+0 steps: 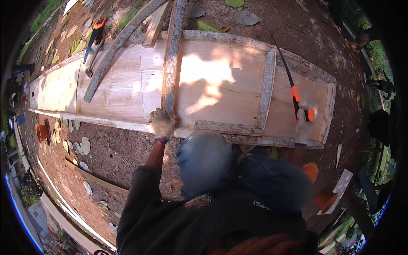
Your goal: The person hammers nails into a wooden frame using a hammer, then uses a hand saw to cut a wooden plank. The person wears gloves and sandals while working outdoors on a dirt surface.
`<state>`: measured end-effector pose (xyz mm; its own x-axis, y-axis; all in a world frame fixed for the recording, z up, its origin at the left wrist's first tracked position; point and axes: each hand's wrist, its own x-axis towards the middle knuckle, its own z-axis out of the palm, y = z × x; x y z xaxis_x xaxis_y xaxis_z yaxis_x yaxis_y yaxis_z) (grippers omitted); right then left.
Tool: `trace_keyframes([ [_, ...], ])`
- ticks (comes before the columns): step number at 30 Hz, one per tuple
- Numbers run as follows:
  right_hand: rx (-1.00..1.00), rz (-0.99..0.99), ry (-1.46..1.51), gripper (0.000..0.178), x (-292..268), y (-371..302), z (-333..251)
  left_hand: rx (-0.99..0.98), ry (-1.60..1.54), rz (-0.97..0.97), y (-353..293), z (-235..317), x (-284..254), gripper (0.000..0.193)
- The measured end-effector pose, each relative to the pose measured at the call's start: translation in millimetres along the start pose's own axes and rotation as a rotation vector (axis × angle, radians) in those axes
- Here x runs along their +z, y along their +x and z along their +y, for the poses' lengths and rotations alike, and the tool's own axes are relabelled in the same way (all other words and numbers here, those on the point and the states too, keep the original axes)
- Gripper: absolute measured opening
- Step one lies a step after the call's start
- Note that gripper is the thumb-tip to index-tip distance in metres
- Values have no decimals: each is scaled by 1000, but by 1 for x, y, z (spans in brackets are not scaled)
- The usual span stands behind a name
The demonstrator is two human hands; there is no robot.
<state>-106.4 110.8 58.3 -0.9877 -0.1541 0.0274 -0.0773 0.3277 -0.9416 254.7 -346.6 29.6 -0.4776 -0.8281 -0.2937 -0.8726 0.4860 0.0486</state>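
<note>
In a pale work glove, my left hand (162, 124) is closed around the near end of a rough wooden batten (171, 63). That batten runs away from me across a long plywood panel (121, 97) framed with wood strips. My right hand (303, 128), also gloved, grips the orange and black handle of a hand saw (295, 94). Its dark blade points away over the right part of the panel, near a short cross strip (267, 87). Nothing shows the blade touching the batten. My fingers on the saw handle are partly hidden.
Left of the batten, another long strip (117, 49) lies slanted over the panel. A hammer (93, 59) and a second orange-handled saw (94, 37) lie at the far left edge. Orange pots (41, 132) stand on the leaf-strewn soil. My knees (208, 159) are at the near edge.
</note>
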Motion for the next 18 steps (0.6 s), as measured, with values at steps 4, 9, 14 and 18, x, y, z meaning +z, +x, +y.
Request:
trace_keyframes([
  [4, -260, 12, -254, 37, -27, 67, -143, -123, -158, -78, -7, 13, -8, 63],
  [9, -323, -64, -437, 38, 10, 126, -304, -184, -219, -176, -7, 26, -15, 71],
  [14, -555, -479, -522, 24, 118, 159, -394, -154, -242, -105, -5, 15, -15, 70],
  [18, -448, -499, -478, 21, 240, 80, -453, -112, -294, -76, -7, 15, -15, 68],
])
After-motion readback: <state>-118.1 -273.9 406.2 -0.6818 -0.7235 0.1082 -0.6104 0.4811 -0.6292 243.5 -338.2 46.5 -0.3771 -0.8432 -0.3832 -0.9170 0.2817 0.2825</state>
